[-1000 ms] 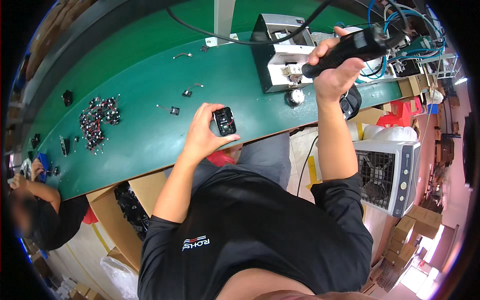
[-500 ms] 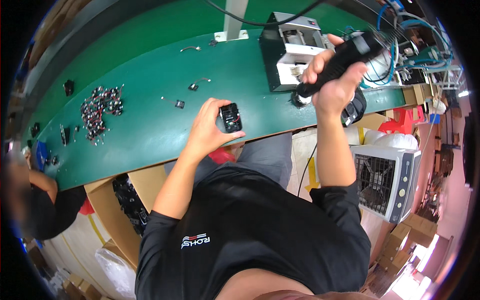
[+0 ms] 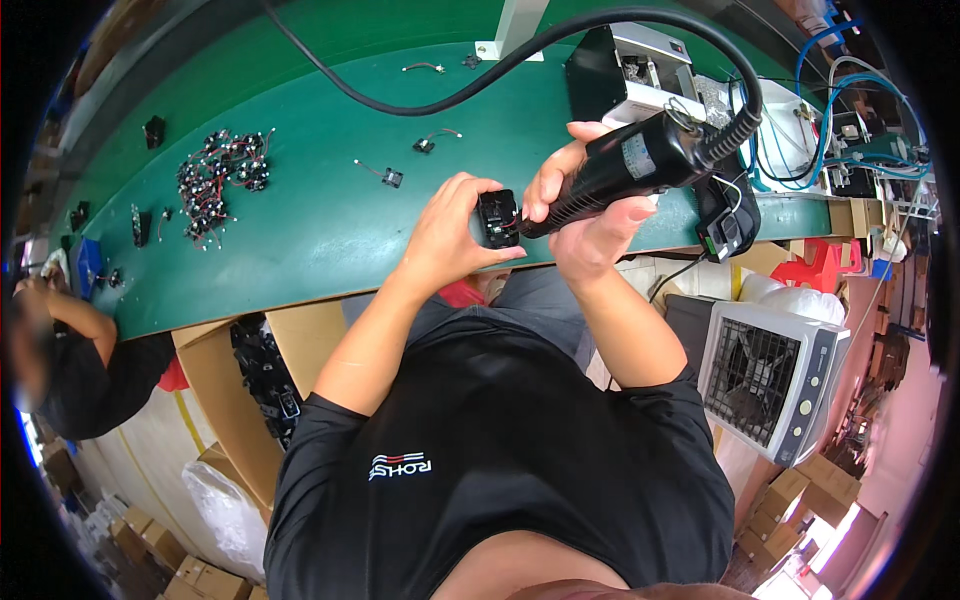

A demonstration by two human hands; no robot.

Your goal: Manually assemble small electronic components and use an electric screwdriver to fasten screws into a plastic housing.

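My left hand (image 3: pixel 440 238) grips a small black rectangular housing (image 3: pixel 496 212) by its sides, near the front edge of the green bench. A red wire and small parts show inside the housing. In my right hand (image 3: pixel 590 235) is a thick black electric screwdriver (image 3: pixel 625 165), tilted with its front end down at the housing's right side. Its tip is hidden, so I cannot tell whether it touches. A heavy black cord (image 3: pixel 400 108) runs from its back end and arches over the bench.
Small wired parts lie heaped (image 3: pixel 215 185) at the left, with a loose wired part (image 3: pixel 391 177) nearer. A black-and-silver bench machine (image 3: pixel 625 75) stands at the back right. An air cooler (image 3: pixel 765 375) stands on the floor at right. Another person's arm (image 3: pixel 80 318) reaches in at far left.
My right hand has brought the screwdriver down and left, from above the bench machine to the housing. My left hand still holds the housing. The view has shifted slightly.
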